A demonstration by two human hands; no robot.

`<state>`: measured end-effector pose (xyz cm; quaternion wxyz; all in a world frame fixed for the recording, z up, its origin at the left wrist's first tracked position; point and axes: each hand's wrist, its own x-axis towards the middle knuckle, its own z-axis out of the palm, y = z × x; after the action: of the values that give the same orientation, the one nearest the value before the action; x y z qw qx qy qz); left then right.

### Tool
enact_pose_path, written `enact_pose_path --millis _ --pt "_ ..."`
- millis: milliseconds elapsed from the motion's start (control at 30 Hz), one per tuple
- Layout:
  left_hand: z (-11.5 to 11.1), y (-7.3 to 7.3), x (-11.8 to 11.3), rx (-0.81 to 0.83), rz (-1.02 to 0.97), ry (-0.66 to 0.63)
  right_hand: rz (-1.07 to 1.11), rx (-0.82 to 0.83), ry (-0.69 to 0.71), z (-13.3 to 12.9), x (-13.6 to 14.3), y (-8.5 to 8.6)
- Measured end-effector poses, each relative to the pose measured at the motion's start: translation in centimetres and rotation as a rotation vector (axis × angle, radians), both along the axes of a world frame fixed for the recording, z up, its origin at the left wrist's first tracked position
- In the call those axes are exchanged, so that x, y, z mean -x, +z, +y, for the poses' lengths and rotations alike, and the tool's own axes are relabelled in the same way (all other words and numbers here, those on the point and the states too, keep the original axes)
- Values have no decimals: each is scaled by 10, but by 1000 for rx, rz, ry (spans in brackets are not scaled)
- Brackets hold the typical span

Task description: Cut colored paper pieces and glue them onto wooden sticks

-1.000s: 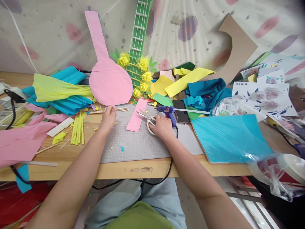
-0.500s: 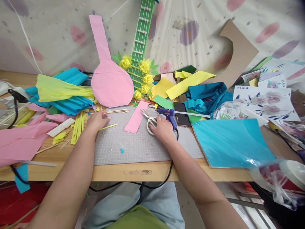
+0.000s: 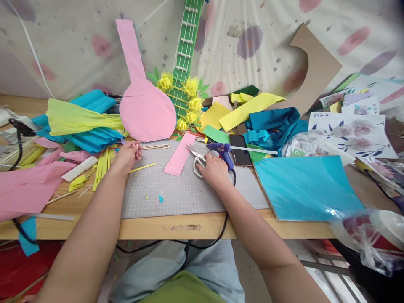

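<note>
On the grey cutting mat (image 3: 189,198), my right hand (image 3: 215,168) rests with its fingers curled on the white handles of the scissors (image 3: 198,158). The blades point up and left over a pink paper strip (image 3: 179,156). My left hand (image 3: 128,155) is at the mat's left edge, fingers closed on a small pink piece (image 3: 135,145). Thin wooden sticks (image 3: 156,147) lie just right of it, and a yellow stick (image 3: 142,167) lies below them. A blue glue gun (image 3: 221,148) with a long glue stick is beyond my right hand.
A pink guitar-shaped cutout (image 3: 147,111) leans at the back beside a green paper guitar neck (image 3: 186,54) with yellow flowers. A phone (image 3: 240,150) and a blue board (image 3: 306,185) are at the right. Crepe paper (image 3: 85,120) is heaped at the left.
My left hand has closed its fingers and shifted slightly left and up, with the pink piece now showing between them. My right hand stays on the scissors.
</note>
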<state>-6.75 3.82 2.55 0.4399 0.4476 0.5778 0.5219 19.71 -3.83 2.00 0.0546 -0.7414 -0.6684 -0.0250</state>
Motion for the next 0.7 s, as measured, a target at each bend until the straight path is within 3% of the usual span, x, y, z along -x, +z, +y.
enact_pose_path --millis 133,300,467,533,700 --pt "-11 12 -7 149 -266 -130 -17 -17 5 0 0 -2" --pt "-15 11 -14 132 -272 -268 -27 -15 9 0 0 -1" --pt "-9 -8 -26 -153 96 -242 -22 -13 13 1 0 -2" --pt "-7 -15 -28 -258 244 -295 -21 -13 18 1 0 -2" --pt "-1 -29 -19 -213 462 -392 -35 16 25 2 -1 -1"
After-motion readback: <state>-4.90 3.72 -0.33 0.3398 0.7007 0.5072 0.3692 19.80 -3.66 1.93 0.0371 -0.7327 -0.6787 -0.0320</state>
